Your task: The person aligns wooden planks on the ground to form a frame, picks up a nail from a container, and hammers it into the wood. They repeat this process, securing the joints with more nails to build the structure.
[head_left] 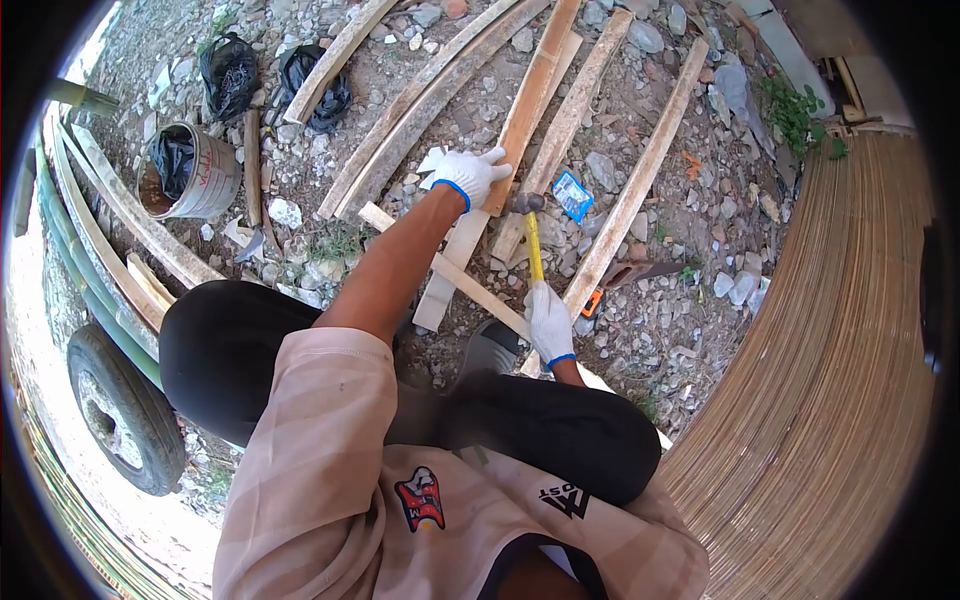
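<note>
My left hand (468,175), in a white glove with a blue cuff, lies on the near end of a brown plank (530,110), its visible fingers apart. My right hand (549,322), gloved the same way, is closed round the yellow handle of a hammer (535,250). The hammer's dark head is up beside the plank's end, right of my left hand. Under the plank's end runs a paler board (452,270), with a thin wooden strip (480,293) crossing it at a slant. A blue-and-white packet (572,195) lies right of the hammer head.
More planks (640,180) lie on the stony ground. A bucket (215,178) and black plastic bags (229,75) stand at upper left, a tire (125,410) at lower left. A saw (650,271) and an orange-black tool (592,303) lie right of my right hand. Slatted material (800,380) fills the right side.
</note>
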Motion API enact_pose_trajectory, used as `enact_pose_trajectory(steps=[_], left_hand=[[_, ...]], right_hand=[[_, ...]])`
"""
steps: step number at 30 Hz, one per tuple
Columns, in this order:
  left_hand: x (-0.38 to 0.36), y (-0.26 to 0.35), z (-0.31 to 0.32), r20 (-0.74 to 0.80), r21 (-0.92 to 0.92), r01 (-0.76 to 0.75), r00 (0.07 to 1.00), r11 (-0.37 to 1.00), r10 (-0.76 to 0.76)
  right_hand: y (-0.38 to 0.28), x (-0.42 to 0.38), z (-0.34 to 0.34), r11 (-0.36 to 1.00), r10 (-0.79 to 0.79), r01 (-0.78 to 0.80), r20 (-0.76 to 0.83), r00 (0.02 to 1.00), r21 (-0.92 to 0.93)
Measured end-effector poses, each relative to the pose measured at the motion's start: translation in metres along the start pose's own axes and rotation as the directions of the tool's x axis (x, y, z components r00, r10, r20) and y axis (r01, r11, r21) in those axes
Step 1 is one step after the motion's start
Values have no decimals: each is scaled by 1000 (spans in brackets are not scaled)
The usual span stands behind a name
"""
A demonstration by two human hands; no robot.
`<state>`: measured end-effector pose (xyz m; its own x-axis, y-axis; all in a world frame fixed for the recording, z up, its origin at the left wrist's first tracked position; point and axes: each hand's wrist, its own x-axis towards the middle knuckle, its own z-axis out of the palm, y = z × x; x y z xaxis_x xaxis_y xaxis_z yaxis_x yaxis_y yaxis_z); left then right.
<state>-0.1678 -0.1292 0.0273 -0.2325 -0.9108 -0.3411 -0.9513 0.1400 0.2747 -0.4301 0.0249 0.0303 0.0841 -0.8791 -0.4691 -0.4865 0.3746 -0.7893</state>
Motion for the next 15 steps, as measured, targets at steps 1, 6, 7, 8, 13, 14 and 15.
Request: enact_pose_trajectory(steps=[1, 6, 7, 8, 13, 14, 15], left_hand=[[7, -5, 16, -39, -5, -19, 999, 1000, 19], [11, -9, -7, 134, -72, -15, 991, 997, 25], [22, -15, -8, 188, -61, -61, 980, 996, 71], [37, -21, -6, 239, -53, -107, 964, 993, 117], [66, -56, -72, 233, 216, -138, 969, 967, 86], [72, -73, -88, 218, 283, -149, 972, 948, 88], [75, -92, -107, 191, 308, -125, 979, 943, 68]], right_hand=[[7, -2, -3, 999, -10, 10, -16, 1000, -38], [43, -35, -10, 954, -213, 198, -44, 976, -227], [48, -44, -11, 998, 12, -17, -70, 997, -62], [54, -52, -13, 967, 238, -232, -53, 970, 102], [54, -73, -27, 851, 494, -489, 27, 869, 194], [61, -68, -28, 858, 478, -476, 36, 878, 194], [74, -65, -33, 835, 520, -517, 35, 853, 188]])
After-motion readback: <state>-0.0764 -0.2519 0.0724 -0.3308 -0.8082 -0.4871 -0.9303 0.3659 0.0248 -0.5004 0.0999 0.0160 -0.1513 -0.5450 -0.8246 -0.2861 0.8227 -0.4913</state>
